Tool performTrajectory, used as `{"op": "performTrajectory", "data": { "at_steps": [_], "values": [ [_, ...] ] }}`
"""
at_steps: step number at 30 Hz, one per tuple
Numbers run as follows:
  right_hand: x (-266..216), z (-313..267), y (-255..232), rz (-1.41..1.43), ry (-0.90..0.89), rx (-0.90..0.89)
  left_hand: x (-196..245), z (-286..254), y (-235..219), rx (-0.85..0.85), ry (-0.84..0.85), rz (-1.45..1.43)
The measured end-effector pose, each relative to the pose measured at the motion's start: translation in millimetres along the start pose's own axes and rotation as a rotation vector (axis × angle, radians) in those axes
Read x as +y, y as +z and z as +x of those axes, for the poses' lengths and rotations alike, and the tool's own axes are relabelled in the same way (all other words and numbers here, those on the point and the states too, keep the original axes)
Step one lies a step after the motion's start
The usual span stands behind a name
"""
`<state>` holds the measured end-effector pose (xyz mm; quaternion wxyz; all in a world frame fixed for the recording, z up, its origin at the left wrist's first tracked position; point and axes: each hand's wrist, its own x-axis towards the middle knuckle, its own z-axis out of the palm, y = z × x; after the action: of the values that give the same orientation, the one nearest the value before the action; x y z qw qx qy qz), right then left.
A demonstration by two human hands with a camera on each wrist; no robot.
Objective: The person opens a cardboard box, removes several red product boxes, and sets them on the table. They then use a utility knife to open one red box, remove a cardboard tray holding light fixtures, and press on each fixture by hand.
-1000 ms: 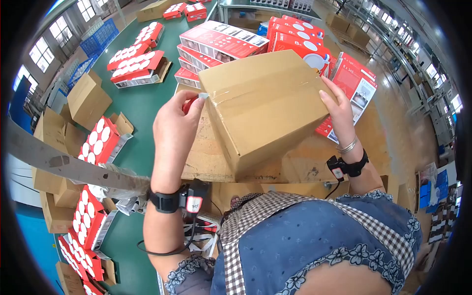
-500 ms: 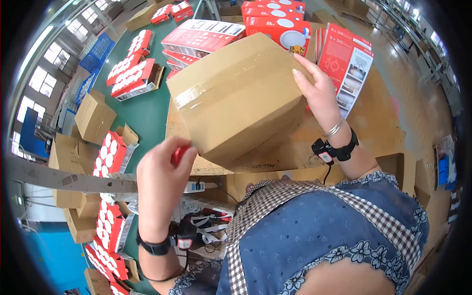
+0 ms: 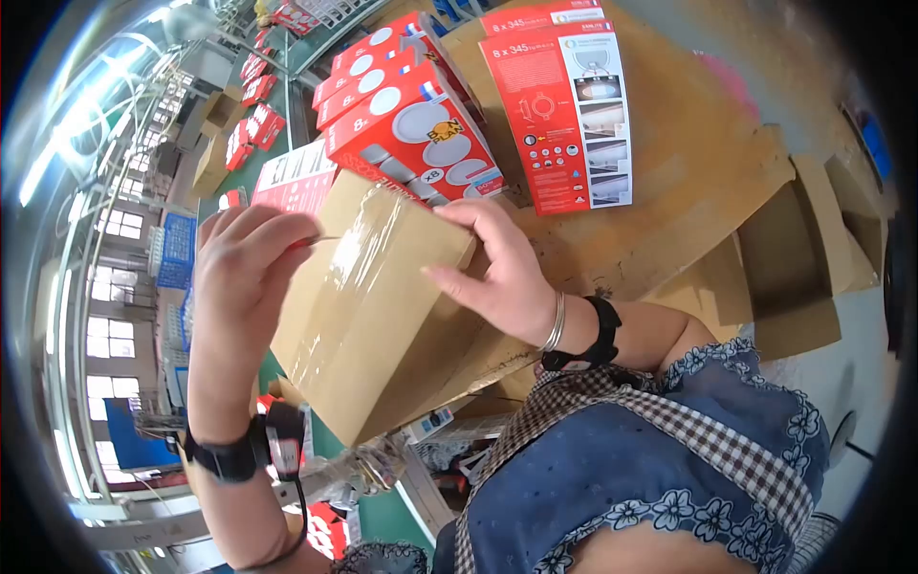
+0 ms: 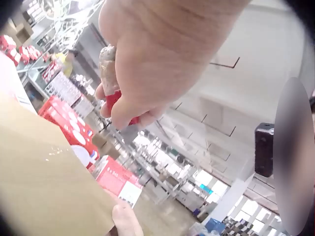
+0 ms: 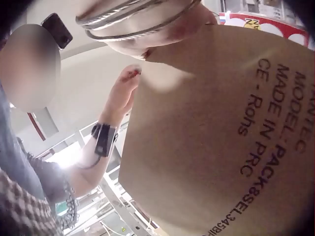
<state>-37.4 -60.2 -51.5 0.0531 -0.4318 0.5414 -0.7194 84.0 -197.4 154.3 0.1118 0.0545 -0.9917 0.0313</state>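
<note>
A taped brown cardboard box (image 3: pixel 330 325) is tilted up in front of me, one corner towards my body. Clear shiny tape (image 3: pixel 359 249) runs along its upper face. My right hand (image 3: pixel 507 282) grips the box at its right edge, thumb and fingers spread apart. In the right wrist view, dark print (image 5: pixel 261 103) shows on a side of the box. My left hand (image 3: pixel 244 258), raised at the far end of the tape, holds a small red tool (image 4: pixel 109 73) with a worn, pale wrapped end. The fingers hide most of that tool.
Red printed cartons (image 3: pixel 411 124) stand upright just behind the box, with another carton (image 3: pixel 564 115) to their right on the wooden tabletop (image 3: pixel 669 124). An open cardboard box (image 3: pixel 794 230) sits at the right. A metal rail (image 3: pixel 182 526) crosses at lower left.
The box has turned, so its tape now runs away from me. My left hand has moved from the near corner up to the far end. The right hand keeps hold; the head view has shifted.
</note>
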Motion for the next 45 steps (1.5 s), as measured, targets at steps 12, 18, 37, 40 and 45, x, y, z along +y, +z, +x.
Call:
{"op": "performTrajectory", "data": {
  "at_steps": [12,18,37,40,45],
  "values": [
    [-14,6,-6,0.149,0.067,-0.003,-9,87,36,-0.369,0.349,-0.095],
    [-22,14,-9,0.139,0.066,-0.027,-7,106,22,-0.491,0.470,-0.071],
    [-20,22,-12,0.031,0.062,-0.022,-66,127,38,-0.503,0.626,0.063],
    [-31,34,-21,-0.132,0.062,-0.093,-79,115,28,-0.473,0.551,0.283],
    [-49,53,-25,-0.491,0.018,-0.243,-58,72,45,-0.433,-0.121,-0.583]
  ]
}}
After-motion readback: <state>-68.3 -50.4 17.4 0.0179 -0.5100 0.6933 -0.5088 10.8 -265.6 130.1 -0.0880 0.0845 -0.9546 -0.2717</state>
